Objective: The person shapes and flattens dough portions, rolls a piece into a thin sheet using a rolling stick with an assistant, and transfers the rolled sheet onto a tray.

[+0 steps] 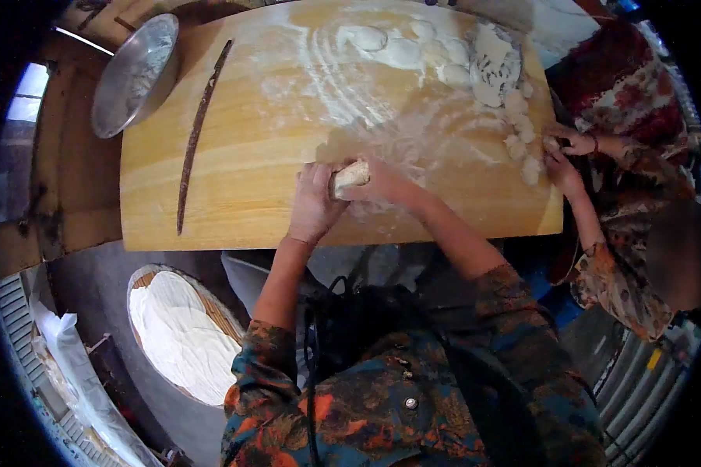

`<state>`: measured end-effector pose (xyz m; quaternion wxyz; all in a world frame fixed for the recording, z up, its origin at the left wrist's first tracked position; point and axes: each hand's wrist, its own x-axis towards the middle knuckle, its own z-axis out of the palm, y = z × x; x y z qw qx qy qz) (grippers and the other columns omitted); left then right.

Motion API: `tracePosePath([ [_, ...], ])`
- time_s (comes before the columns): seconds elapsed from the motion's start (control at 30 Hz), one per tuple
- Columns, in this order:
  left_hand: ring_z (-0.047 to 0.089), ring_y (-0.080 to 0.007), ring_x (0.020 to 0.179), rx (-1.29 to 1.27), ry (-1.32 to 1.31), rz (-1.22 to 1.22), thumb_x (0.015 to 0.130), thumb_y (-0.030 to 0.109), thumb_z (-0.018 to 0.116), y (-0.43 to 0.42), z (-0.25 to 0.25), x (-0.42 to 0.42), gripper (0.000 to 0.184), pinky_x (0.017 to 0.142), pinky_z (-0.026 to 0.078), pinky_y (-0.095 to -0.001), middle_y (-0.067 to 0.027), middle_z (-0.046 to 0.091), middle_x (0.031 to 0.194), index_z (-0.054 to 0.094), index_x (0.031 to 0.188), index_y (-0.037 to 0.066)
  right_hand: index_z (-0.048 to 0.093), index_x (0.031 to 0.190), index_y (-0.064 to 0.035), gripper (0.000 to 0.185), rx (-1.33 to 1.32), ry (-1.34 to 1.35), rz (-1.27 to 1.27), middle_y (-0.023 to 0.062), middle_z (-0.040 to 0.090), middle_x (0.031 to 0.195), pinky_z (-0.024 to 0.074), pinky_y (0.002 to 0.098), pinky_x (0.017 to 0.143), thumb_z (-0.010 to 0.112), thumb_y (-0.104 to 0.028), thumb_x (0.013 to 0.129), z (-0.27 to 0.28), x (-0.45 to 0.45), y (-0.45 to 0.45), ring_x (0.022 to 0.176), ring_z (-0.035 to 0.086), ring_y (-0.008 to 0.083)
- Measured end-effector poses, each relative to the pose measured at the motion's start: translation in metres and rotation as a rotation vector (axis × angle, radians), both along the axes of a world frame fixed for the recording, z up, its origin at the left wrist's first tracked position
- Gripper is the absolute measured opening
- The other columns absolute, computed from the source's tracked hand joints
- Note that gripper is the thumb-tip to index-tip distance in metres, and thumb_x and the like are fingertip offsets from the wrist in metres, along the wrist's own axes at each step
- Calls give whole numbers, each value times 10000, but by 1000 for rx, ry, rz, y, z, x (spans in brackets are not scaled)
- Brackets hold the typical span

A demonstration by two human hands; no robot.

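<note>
One bare left hand (pixel 311 204): forearm reaching up from below, back of the hand towards my camera, fingers curled round one short, thick, cream-white lump of dough (pixel 352 179). One bare right hand (pixel 383 184): forearm slanting in from the lower right, fingers bent over the same lump; I log both hands as gripping it. Lump: matt, unevenly rounded, lightly floured, partly covered by fingers, positioned over the near half of a broad, pale-wood tabletop (pixel 234 187). Contact with the wood: I cannot tell. Further items on my remote feed: one slender, dark-brown wooden stick (pixel 198 148), lying at the left; several flattened, white-floured dough rounds (pixel 403 53), far right; one grey metal bowl (pixel 109 105) containing white powder, beyond the left edge.
</note>
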<state>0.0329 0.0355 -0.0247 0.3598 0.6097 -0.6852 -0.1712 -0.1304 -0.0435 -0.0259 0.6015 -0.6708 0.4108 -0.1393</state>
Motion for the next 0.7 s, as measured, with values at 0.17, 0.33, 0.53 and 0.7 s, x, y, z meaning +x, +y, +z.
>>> tracePosePath([
  [0.17, 541, -356, 1025, -28, -118, 98, 660, 115, 743, 1, 4, -13, 639, 883, 398, -433, -147, 595, 1059, 478, 1241, 87, 610, 1128, -63, 508, -103, 148, -7, 168, 664, 1017, 505, 401, 827, 745, -264, 682, 5, 14, 10, 944, 641, 307],
  [0.33, 581, -316, 963, 100, -120, 113, 714, 155, 687, -5, -17, -18, 551, 850, 388, -428, -119, 618, 1011, 496, 1228, 103, 646, 1034, -66, 357, -232, 129, -194, 178, 673, 972, 510, 408, 802, 683, -193, 703, 5, 22, 27, 899, 645, 341],
  [0.53, 600, -280, 892, 138, -394, 21, 845, 248, 526, -13, -33, -18, 311, 785, 403, -416, -93, 651, 904, 587, 1135, 154, 639, 955, -44, 252, 184, -53, -398, 123, 669, 886, 509, 370, 753, 632, -94, 709, 9, 3, 37, 820, 636, 236],
  [0.7, 576, -281, 968, 158, -441, 67, 747, 283, 679, -18, -36, -18, 462, 834, 404, -446, -99, 634, 1012, 565, 1168, 133, 584, 1046, -29, 357, 782, -1132, -412, 99, 610, 1018, 507, 372, 785, 558, -17, 689, 119, -73, 49, 951, 603, 230],
])
